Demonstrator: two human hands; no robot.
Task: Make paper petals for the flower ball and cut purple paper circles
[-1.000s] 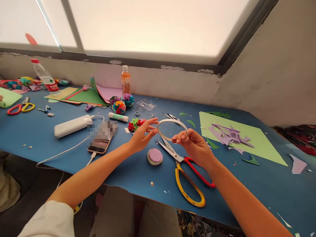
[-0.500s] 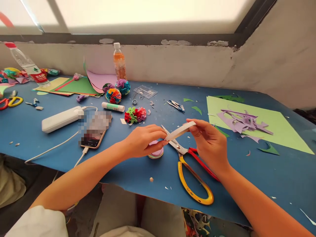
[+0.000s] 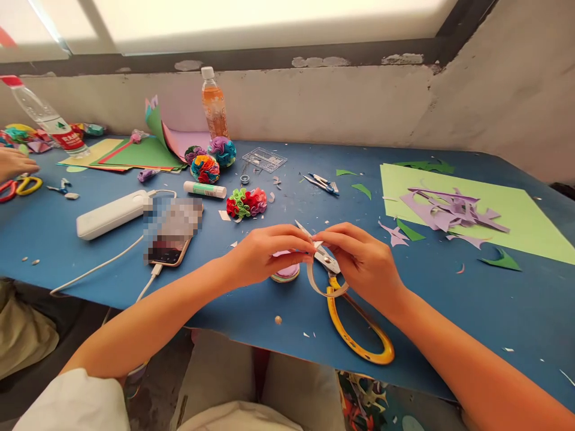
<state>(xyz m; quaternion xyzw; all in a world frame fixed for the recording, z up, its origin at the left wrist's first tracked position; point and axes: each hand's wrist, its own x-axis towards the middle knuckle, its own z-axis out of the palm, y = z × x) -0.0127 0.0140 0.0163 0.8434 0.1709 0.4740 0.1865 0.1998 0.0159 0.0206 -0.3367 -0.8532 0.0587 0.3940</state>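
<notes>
A narrow whitish strip [image 3: 320, 291], perhaps paper, bends into a loop that hangs between my hands. One end is pinched by my left hand [image 3: 274, 251], and the fingers of my right hand [image 3: 366, 260] close on the other, so the ends meet at the fingertips. Beneath them lie large scissors [image 3: 338, 305] with yellow and red handles, the red one now covered by my right hand. A stack of round paper pieces [image 3: 286, 274], pink-purple on top, rests on the table partly under my left hand.
Purple scraps [image 3: 453, 209] lie on a light green sheet [image 3: 534, 230] at right. Further left are a glue stick [image 3: 205, 190], paper-curl balls [image 3: 205, 168], a phone [image 3: 175, 230], a power bank [image 3: 112, 214] and bottles [image 3: 214, 108]. Another person's hand [image 3: 15, 163] shows at the left edge.
The strip, stretched straight between my hands before, is now curled into a loop. My right hand has come closer to my left. Another person's hand has appeared at the far left.
</notes>
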